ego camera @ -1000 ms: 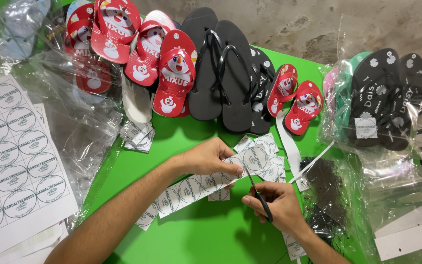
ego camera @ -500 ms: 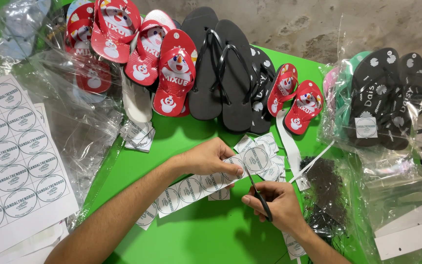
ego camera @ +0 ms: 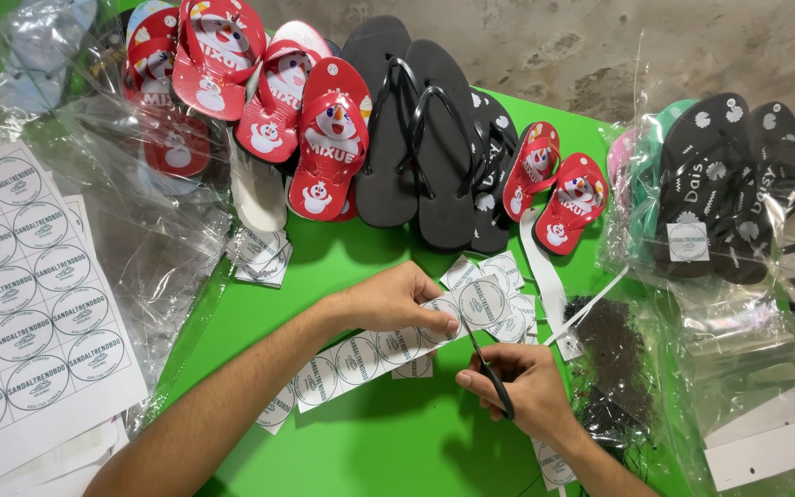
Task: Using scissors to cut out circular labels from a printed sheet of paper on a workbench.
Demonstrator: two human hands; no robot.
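My left hand pinches a long white paper strip of round printed labels that lies across the green table. My right hand grips black scissors, whose blades point up at the strip's end near my left thumb. A small pile of cut square labels lies just beyond the blades.
Red printed flip-flops and black flip-flops lie at the back, small red ones beside them. Bagged dark flip-flops sit right. A white sheet of round labels and clear plastic bags lie left. White cards rest lower right.
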